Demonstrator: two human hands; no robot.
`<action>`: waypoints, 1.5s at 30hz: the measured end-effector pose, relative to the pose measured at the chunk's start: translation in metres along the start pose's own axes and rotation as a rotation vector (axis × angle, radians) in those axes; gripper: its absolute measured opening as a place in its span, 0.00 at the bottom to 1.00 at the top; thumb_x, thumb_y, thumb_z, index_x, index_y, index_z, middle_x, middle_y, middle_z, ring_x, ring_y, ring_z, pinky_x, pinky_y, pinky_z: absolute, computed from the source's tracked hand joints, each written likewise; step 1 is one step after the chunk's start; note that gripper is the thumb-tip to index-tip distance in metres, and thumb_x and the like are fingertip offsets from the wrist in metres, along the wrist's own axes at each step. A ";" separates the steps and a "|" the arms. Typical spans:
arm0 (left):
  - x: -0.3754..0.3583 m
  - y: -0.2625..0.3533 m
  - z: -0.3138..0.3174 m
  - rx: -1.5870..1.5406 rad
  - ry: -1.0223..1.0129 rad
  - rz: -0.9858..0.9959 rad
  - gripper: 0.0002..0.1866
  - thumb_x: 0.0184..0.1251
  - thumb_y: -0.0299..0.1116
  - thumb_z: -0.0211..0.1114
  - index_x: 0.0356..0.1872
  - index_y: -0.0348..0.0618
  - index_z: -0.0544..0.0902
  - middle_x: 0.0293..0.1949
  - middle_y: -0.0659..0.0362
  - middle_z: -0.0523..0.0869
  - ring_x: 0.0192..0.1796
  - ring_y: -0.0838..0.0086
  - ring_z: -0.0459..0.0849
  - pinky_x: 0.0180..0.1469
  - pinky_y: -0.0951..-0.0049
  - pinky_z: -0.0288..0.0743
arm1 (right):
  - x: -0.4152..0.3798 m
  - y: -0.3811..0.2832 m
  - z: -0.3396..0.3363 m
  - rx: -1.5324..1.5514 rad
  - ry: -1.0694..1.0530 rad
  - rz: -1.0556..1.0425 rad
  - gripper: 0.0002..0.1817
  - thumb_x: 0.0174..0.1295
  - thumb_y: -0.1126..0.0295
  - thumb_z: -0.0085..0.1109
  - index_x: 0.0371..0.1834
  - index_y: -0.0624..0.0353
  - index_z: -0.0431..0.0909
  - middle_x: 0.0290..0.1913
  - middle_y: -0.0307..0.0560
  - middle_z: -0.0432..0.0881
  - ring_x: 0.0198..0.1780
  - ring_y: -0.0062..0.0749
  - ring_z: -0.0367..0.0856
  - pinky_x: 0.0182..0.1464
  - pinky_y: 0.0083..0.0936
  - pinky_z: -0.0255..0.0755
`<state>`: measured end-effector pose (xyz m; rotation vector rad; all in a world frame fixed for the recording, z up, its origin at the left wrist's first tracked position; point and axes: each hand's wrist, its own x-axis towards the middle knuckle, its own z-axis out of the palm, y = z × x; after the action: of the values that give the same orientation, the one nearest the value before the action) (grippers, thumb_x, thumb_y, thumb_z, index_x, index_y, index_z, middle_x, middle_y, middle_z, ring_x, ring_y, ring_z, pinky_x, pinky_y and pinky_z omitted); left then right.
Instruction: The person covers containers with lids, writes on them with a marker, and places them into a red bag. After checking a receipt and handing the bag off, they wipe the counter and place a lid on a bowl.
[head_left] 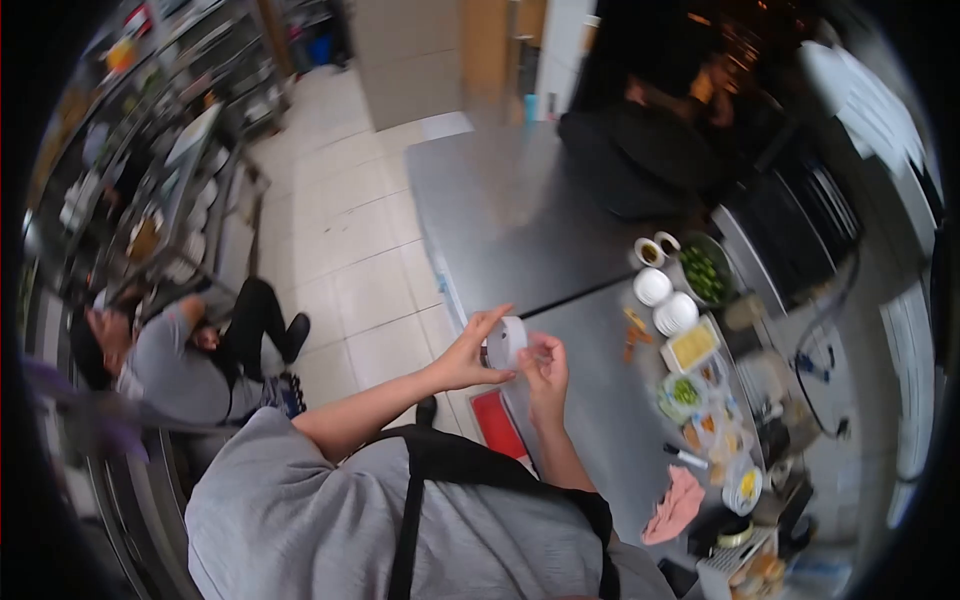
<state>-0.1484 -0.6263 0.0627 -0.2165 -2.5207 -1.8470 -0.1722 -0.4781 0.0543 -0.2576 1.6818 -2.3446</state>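
In front of my apron, above the near edge of the steel counter (pixel 470 200), I hold a white roll (pixel 508 343), which looks like tape or labels. My left hand (pixel 472 352) grips it from the left, thumb and fingers around its side. The fingers of my right hand (pixel 545 368) are bent and pinch at the roll's right edge. Whether a loose end is between those fingertips is too small to tell. A red board or tray (pixel 497 424) lies below my hands.
Along the counter's right side stand a bowl of green vegetables (pixel 704 272), white lids (pixel 675 314), a tub of yellow food (pixel 692 346) and several small containers. A pink cloth (pixel 675 505) and a marker (pixel 686 456) lie nearer. At left, another person (pixel 180 350) crouches or sits by shelves.
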 end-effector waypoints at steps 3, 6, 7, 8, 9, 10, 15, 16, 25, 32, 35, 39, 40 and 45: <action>-0.026 -0.005 -0.052 0.060 0.070 -0.009 0.48 0.42 0.29 0.71 0.65 0.44 0.52 0.58 0.49 0.62 0.56 0.62 0.70 0.51 0.65 0.73 | 0.022 0.017 0.072 -0.016 -0.208 -0.076 0.23 0.62 0.60 0.49 0.56 0.61 0.62 0.57 0.49 0.63 0.59 0.30 0.62 0.57 0.27 0.60; -0.042 -0.026 -0.123 -0.003 0.167 -0.078 0.47 0.39 0.30 0.72 0.64 0.41 0.55 0.57 0.49 0.64 0.56 0.64 0.70 0.52 0.65 0.74 | 0.055 0.042 0.150 0.099 -0.268 0.017 0.22 0.61 0.61 0.51 0.55 0.60 0.63 0.52 0.47 0.68 0.54 0.30 0.67 0.54 0.26 0.63; -0.049 -0.037 -0.149 -0.023 0.222 -0.113 0.47 0.39 0.30 0.72 0.63 0.40 0.56 0.57 0.49 0.65 0.56 0.65 0.71 0.51 0.66 0.74 | 0.064 0.045 0.181 0.131 -0.298 0.043 0.20 0.60 0.62 0.53 0.51 0.60 0.66 0.47 0.45 0.72 0.49 0.28 0.71 0.51 0.24 0.65; -0.050 -0.048 -0.177 -0.041 0.270 -0.136 0.46 0.38 0.31 0.72 0.63 0.38 0.57 0.56 0.50 0.67 0.56 0.66 0.71 0.51 0.66 0.74 | 0.080 0.058 0.210 0.137 -0.291 0.026 0.20 0.60 0.62 0.53 0.51 0.60 0.66 0.47 0.45 0.72 0.49 0.28 0.71 0.51 0.24 0.65; -0.055 -0.054 -0.205 0.039 0.356 -0.113 0.44 0.37 0.30 0.72 0.61 0.35 0.60 0.54 0.50 0.70 0.54 0.67 0.72 0.49 0.67 0.75 | 0.094 0.075 0.238 0.081 -0.313 -0.045 0.18 0.59 0.63 0.54 0.49 0.61 0.67 0.44 0.44 0.73 0.46 0.27 0.72 0.49 0.23 0.66; -0.059 -0.061 -0.230 0.037 0.334 -0.106 0.44 0.37 0.30 0.72 0.61 0.35 0.60 0.54 0.50 0.70 0.54 0.67 0.72 0.49 0.67 0.75 | 0.104 0.080 0.267 0.021 -0.326 -0.112 0.17 0.58 0.64 0.55 0.47 0.61 0.69 0.41 0.43 0.74 0.44 0.25 0.72 0.47 0.23 0.67; -0.057 -0.069 -0.333 0.110 0.519 -0.129 0.35 0.38 0.27 0.70 0.53 0.32 0.68 0.45 0.51 0.77 0.47 0.69 0.78 0.42 0.69 0.79 | 0.152 0.099 0.370 0.066 -0.282 -0.202 0.13 0.54 0.65 0.60 0.35 0.61 0.72 0.33 0.41 0.75 0.39 0.23 0.72 0.43 0.21 0.67; -0.049 -0.070 -0.347 0.095 0.540 -0.118 0.31 0.40 0.25 0.69 0.51 0.31 0.70 0.42 0.52 0.79 0.45 0.71 0.79 0.41 0.70 0.79 | 0.167 0.097 0.382 0.060 -0.222 -0.229 0.13 0.54 0.65 0.60 0.35 0.61 0.72 0.33 0.41 0.75 0.39 0.23 0.72 0.43 0.21 0.67; 0.071 -0.134 -0.465 -0.239 0.433 -0.048 0.11 0.50 0.20 0.59 0.38 0.31 0.77 0.30 0.60 0.80 0.32 0.82 0.77 0.30 0.83 0.70 | 0.330 0.116 0.444 -0.364 -0.072 -0.720 0.21 0.44 0.60 0.67 0.14 0.60 0.63 0.17 0.44 0.65 0.20 0.35 0.65 0.22 0.28 0.60; 0.168 -0.174 -0.597 -0.301 0.356 -0.188 0.16 0.56 0.25 0.60 0.46 0.34 0.72 0.35 0.60 0.79 0.34 0.81 0.77 0.31 0.81 0.71 | 0.496 0.145 0.533 -0.249 -0.202 -0.467 0.18 0.48 0.66 0.64 0.12 0.60 0.64 0.16 0.41 0.67 0.20 0.27 0.66 0.24 0.24 0.61; 0.190 -0.187 -0.664 -0.433 0.427 -0.164 0.19 0.60 0.29 0.59 0.51 0.35 0.68 0.39 0.58 0.78 0.36 0.77 0.78 0.36 0.73 0.77 | 0.566 0.154 0.614 -0.049 -0.249 -0.697 0.15 0.50 0.68 0.62 0.15 0.60 0.67 0.17 0.40 0.69 0.21 0.23 0.68 0.26 0.22 0.63; 0.200 -0.217 -0.775 -0.206 0.568 -0.212 0.19 0.62 0.31 0.57 0.51 0.33 0.68 0.32 0.59 0.78 0.32 0.77 0.79 0.33 0.74 0.76 | 0.606 0.150 0.715 0.240 -0.469 0.018 0.17 0.59 0.63 0.52 0.16 0.58 0.67 0.16 0.40 0.69 0.20 0.26 0.68 0.30 0.23 0.66; 0.200 -0.220 -0.802 -0.072 0.587 -0.232 0.19 0.61 0.32 0.58 0.50 0.33 0.68 0.29 0.59 0.78 0.29 0.76 0.79 0.31 0.75 0.76 | 0.622 0.164 0.737 0.246 -0.503 0.048 0.20 0.63 0.59 0.48 0.15 0.57 0.65 0.15 0.40 0.68 0.19 0.26 0.67 0.29 0.23 0.66; 0.217 -0.267 -0.924 0.346 0.634 -0.305 0.17 0.57 0.34 0.62 0.43 0.34 0.70 0.25 0.49 0.78 0.28 0.60 0.80 0.29 0.65 0.71 | 0.706 0.226 0.842 0.574 -0.509 0.385 0.28 0.66 0.48 0.38 0.10 0.51 0.53 0.11 0.36 0.56 0.16 0.25 0.57 0.25 0.26 0.61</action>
<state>-0.4634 -1.5598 0.1100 0.6754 -2.4114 -1.2208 -0.5873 -1.5186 0.1105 -0.3427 0.7160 -2.1138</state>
